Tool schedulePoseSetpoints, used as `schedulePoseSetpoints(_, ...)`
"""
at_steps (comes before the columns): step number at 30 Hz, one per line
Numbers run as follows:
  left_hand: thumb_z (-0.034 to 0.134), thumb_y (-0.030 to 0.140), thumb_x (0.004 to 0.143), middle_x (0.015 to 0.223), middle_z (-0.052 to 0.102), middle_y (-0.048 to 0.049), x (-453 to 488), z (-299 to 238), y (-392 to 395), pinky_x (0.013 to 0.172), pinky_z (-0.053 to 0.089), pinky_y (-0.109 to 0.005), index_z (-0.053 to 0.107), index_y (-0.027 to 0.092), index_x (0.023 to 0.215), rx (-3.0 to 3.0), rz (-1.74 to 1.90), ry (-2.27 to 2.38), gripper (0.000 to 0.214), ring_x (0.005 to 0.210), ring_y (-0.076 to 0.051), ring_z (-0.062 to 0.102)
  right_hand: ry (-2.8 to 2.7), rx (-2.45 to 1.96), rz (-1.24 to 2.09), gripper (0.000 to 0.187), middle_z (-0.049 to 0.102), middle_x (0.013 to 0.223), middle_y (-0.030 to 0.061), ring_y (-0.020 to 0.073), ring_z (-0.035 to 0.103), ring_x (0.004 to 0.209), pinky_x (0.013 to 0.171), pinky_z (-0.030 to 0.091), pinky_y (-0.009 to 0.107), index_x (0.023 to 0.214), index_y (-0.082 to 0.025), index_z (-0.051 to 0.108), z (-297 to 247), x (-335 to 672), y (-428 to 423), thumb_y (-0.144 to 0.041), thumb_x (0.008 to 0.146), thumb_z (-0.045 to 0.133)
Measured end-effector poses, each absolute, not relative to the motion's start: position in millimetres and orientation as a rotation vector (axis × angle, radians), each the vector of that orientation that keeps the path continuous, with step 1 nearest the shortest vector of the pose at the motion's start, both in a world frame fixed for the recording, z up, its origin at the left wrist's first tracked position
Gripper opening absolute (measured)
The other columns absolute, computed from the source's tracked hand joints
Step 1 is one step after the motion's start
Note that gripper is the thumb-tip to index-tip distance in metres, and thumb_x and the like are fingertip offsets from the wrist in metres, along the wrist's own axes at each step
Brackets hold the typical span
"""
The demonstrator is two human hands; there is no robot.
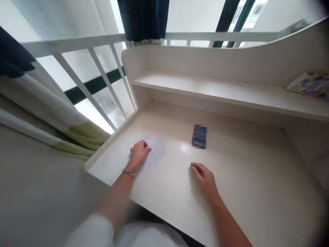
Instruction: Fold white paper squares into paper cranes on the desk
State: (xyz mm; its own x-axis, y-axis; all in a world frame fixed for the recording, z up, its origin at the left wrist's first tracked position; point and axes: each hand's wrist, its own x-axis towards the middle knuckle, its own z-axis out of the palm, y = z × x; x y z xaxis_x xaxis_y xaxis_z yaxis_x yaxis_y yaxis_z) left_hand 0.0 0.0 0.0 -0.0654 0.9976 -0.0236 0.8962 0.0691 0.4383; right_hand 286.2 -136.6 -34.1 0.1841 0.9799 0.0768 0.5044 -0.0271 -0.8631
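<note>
Several thin, pale sheets of paper [158,149] with faint lines of writing lie overlapping on the left part of the white desk [239,178]. My left hand [140,152], a chain bracelet at its wrist, is over the left side of these sheets. Its fingers are curled and whatever they grip is hidden. To the right, my right hand [204,178] rests low over the bare desktop, thumb and fingers closed together. Anything between those fingertips is too small to make out. Beyond the right hand lies a dark rectangular object [199,136], blurred by pixelation.
A raised shelf [205,84] runs along the back of the desk, with a colourful packet or booklet [308,83] at its right end. White railing bars [100,75] and a curtain [51,109] border the left side. The desk's front edge [154,218] faces me.
</note>
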Motion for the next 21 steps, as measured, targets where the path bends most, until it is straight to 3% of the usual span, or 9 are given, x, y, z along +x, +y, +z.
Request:
schedulePoseSetpoints(8,0.056,0.037,0.075,0.091,0.066,-0.006,-21,6,-5,0.073,0.042,-0.03,0.06,0.02,0.096,1.876,0.48,2.005,0.028,0.084,-0.021,0.059,-1.446,-1.657,0.732,0.03,0.067,0.097,0.0082,0.0231,0.061,0.089,0.081,0.046,0.034,0.095,-0.018,0.066,-31,287,-137,-0.039,0.083,0.047)
schedulePoseSetpoints(15,0.069,0.042,0.058,0.103,0.054,-0.0111,-65,6,-36,0.085,0.04,-0.035,0.058,0.016,0.105,1.91,0.363,1.982,0.055,0.098,-0.027,0.051,-1.467,-1.683,0.726,0.029,0.067,0.097,0.0078,0.023,0.061,0.09,0.082,0.045,0.034,0.096,-0.018,0.066,-31,285,-137,-0.038,0.083,0.049)
schedulePoseSetpoints(21,0.071,0.039,0.055,0.1,0.051,-0.0092,-67,4,-32,0.085,0.039,-0.035,0.06,0.018,0.092,1.94,0.291,1.944,0.044,0.102,-0.029,0.047,-1.449,-1.691,0.724,0.03,0.067,0.097,0.0084,0.0231,0.061,0.089,0.082,0.045,0.035,0.095,-0.017,0.066,-32,283,-138,-0.039,0.082,0.049)
